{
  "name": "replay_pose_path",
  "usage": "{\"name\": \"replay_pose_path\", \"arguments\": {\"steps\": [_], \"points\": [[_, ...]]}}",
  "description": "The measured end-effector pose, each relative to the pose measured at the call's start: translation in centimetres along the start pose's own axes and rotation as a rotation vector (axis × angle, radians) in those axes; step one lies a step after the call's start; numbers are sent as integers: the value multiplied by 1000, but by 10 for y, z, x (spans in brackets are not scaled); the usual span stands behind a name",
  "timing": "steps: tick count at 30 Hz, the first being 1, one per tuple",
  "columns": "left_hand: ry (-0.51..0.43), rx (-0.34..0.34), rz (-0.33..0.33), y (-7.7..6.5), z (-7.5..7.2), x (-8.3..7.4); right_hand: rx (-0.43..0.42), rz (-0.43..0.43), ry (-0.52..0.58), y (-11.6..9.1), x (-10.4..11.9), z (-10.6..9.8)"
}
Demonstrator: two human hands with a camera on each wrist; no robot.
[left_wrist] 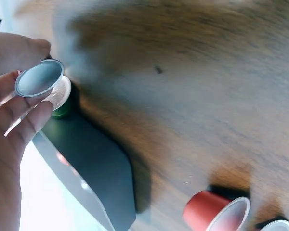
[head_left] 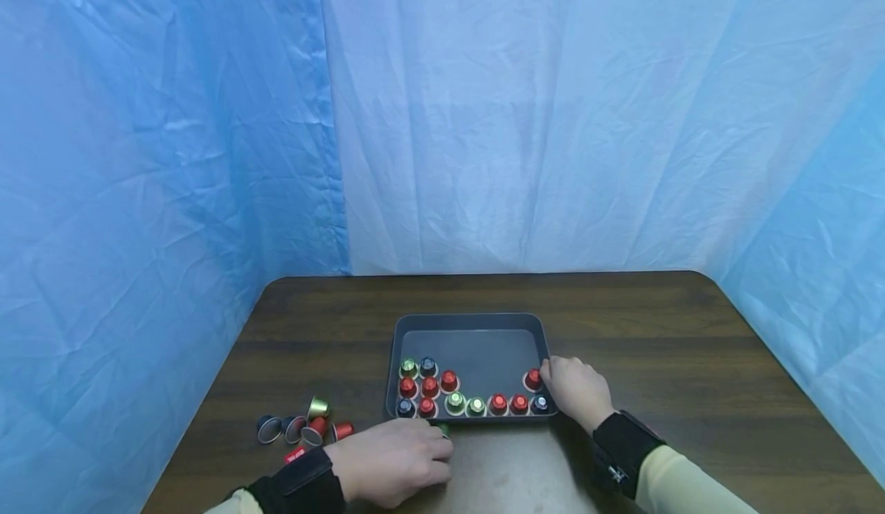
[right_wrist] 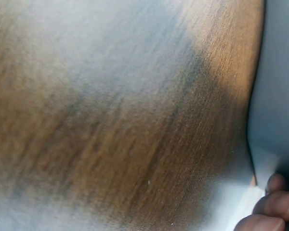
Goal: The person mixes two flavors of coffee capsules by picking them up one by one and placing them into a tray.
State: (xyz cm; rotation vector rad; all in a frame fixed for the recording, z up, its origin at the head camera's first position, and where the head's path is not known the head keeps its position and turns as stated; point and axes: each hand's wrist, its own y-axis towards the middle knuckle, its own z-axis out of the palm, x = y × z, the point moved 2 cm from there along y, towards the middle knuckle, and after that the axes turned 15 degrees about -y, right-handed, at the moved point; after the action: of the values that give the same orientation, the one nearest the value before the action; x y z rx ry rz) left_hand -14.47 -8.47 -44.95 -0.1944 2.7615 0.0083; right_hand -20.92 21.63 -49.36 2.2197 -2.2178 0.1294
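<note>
Near the tray's front edge, my left hand (head_left: 397, 460) pinches a coffee capsule (left_wrist: 39, 78) between thumb and fingers, its silver lid facing the camera. A green capsule (left_wrist: 61, 105) shows right behind it, against the fingertips; whether it is also held is unclear. My right hand (head_left: 577, 391) grips the right rim of the dark baking tray (head_left: 477, 320), fingers (right_wrist: 274, 204) curled at its outer side. Just beside that hand, inside the tray, stands a red capsule (head_left: 533, 379). Other red, green and dark capsules stand along the tray's front and left side.
Loose capsules (head_left: 314, 431) in red, dark and green lie on the wooden table (head_left: 636, 329) left of the tray, one red capsule (left_wrist: 214, 211) on its side. A small red item (head_left: 294, 454) lies by the left wrist. Blue curtains (head_left: 484, 114) surround the table.
</note>
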Motion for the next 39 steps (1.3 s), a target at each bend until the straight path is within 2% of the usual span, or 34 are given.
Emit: {"name": "replay_pose_path", "arguments": {"steps": [8,14,22,32,39], "points": [[-150,-114,-40,6,-25,-3,1,4,-7,0,-1,0],[-58,-190,-58,11,-41,1,-2,3,-11,0,-1,-1],[-23,-208,-105,17,-57,6,-8,3,-2,-2,1,-1],[-121,-213,-194,24,-69,15,0,5,-3,-2,4,-3],[-122,-196,-217,30,-73,23,23,21,4,-2,5,-3]]}}
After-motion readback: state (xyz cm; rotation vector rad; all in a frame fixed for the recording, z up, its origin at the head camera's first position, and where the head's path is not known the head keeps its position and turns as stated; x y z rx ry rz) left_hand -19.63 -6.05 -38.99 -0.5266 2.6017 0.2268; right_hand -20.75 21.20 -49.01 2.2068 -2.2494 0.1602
